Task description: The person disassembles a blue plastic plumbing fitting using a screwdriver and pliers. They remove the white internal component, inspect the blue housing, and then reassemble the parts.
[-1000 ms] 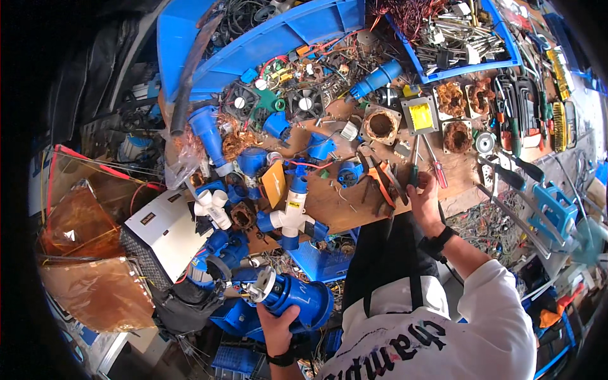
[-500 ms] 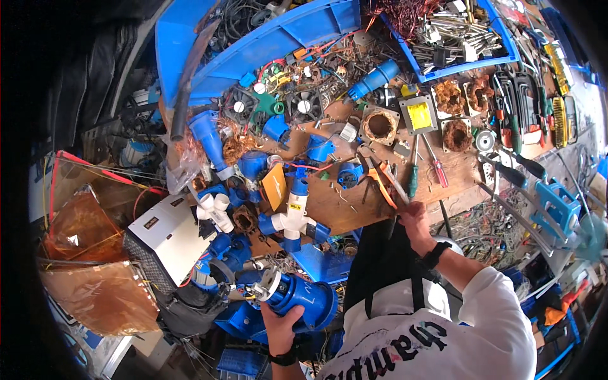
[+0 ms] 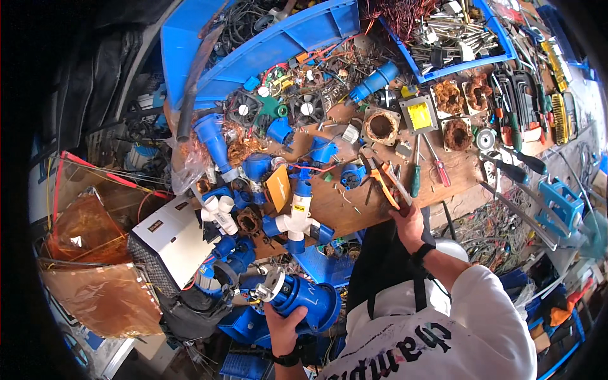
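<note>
My left hand [image 3: 285,326] is wrapped round a blue cylindrical motor housing [image 3: 310,304], low in front of me off the bench's edge. A pale metal flange sits at the housing's left end. My right hand [image 3: 408,225] is at the bench's front edge, fingers curled; whatever lies within them is hidden. Just beyond its fingertips are the orange-handled pliers [image 3: 382,185], lying on the wood. A green-handled screwdriver [image 3: 415,180] and a red-handled screwdriver [image 3: 439,168] lie a little farther off.
A white cross-shaped pipe piece with blue ends [image 3: 297,218] stands at the bench's edge. A blue crate [image 3: 278,47] and a blue tray of metal rods [image 3: 465,65] are at the back. Several square frames, one being this frame [image 3: 382,125], lie mid-bench. A white box [image 3: 170,231] is left.
My right hand has shifted slightly left and nearer to me along the bench edge. My left hand still grips the motor housing in almost the same place.
</note>
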Tool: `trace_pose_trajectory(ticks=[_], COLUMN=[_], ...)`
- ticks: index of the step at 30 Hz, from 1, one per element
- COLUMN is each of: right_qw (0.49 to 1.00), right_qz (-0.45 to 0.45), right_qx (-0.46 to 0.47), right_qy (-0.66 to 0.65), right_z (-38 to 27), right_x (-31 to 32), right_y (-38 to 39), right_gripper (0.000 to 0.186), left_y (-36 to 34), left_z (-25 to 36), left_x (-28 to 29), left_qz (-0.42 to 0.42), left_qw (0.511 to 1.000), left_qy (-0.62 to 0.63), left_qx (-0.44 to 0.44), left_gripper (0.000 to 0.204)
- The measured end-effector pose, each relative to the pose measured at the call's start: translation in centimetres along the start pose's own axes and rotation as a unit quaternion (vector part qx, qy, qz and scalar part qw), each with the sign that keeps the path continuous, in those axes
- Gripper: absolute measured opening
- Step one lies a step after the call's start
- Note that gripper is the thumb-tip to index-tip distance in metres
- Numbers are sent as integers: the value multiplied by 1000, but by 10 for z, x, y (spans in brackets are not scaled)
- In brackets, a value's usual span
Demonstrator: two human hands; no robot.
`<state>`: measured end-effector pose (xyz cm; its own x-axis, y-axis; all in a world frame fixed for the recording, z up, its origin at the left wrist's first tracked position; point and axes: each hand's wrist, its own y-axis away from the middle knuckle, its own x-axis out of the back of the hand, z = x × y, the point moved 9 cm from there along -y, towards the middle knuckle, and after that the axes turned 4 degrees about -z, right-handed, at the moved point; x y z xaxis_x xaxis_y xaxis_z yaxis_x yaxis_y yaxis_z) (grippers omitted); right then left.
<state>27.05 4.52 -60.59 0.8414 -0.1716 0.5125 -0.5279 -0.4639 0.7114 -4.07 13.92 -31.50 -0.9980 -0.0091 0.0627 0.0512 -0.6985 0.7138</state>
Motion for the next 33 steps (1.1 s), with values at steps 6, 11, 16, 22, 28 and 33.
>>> trace_pose_trajectory(ticks=[6, 11, 16, 22, 28, 33], right_qw=[996, 942, 865, 810, 808, 766], right_qz=[-7, -80, -291, -426, -481, -536], right_qx=[47, 31, -137, -192, -34, 157], right_qy=[-69, -325, -386, -354, -338, -319], right_z=[14, -12, -39, -52, -135, -207], right_x=[-15, -4, 12, 15, 82, 150], right_y=[-7, 1, 34, 81, 137, 195], right_gripper=[40, 44, 17, 25, 24, 15], left_y=[9, 17, 26, 35, 57, 82], left_z=[-9, -3, 1, 26, 61, 108], left_x=[15, 12, 14, -17, -35, -62], left_qz=[1, 3, -14, -29, -64, -101], left_qw=[1000, 1000, 998, 998, 991, 979], left_qy=[-21, 7, -47, 10, -12, -20], left_qx=[1, -12, -39, -47, -115, -179], left_gripper=[83, 81, 77, 78, 77, 76])
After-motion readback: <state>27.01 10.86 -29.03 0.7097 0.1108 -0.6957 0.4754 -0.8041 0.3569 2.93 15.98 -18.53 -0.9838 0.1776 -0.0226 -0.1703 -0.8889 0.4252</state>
